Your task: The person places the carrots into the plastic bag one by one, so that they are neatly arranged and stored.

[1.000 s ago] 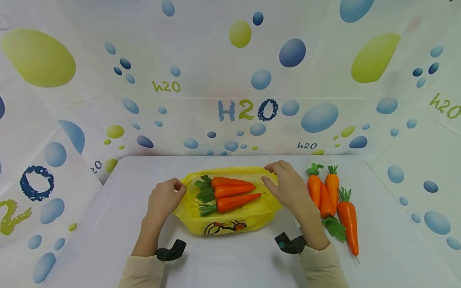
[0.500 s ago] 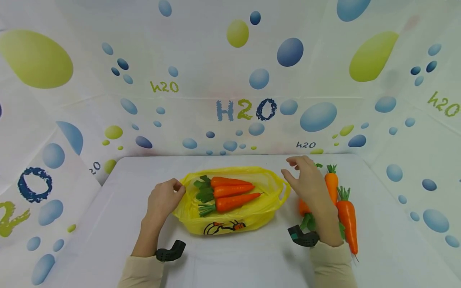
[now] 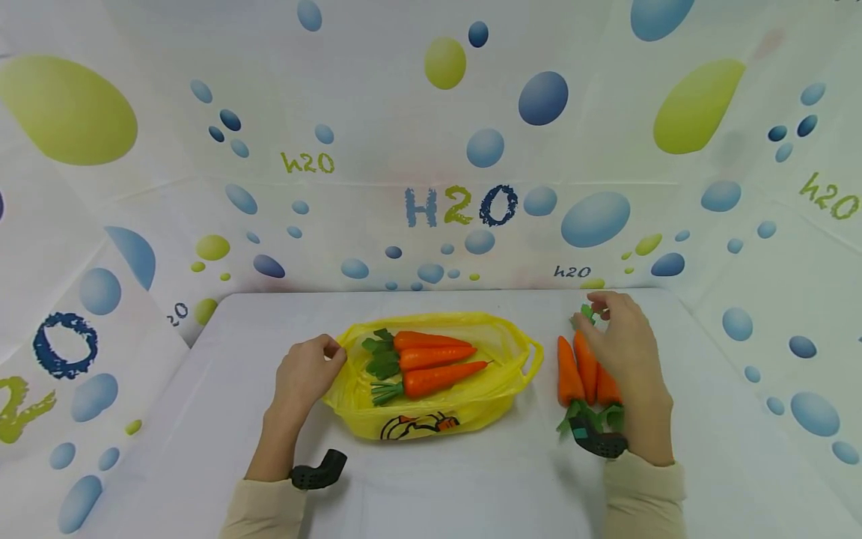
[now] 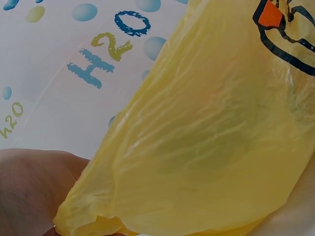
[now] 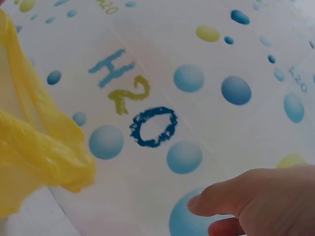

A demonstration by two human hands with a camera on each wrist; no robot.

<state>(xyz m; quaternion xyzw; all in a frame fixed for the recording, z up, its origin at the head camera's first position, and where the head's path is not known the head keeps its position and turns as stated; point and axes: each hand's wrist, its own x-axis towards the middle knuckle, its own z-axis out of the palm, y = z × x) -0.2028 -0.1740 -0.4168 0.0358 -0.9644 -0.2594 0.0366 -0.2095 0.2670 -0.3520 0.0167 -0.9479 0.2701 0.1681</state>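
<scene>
On the white table (image 3: 417, 494), middle, there's a yellow bag (image 3: 488, 408). Should be super light, floppy, kinda slippery, so I'd hold it by the rim. Long axis runs left-right, handle loop (image 3: 536, 363) sticking out right. Left hand (image 3: 306, 374) has thumb and finger pinched on its left edge. Bagged carrots (image 3: 436, 358) look stiff; grab the thick ends. Tips point right. Right hand (image 3: 622, 337): thumb and fingers apart over the loose carrots (image 3: 569, 378), can't tell if touching; leftmost tip points away.
</scene>
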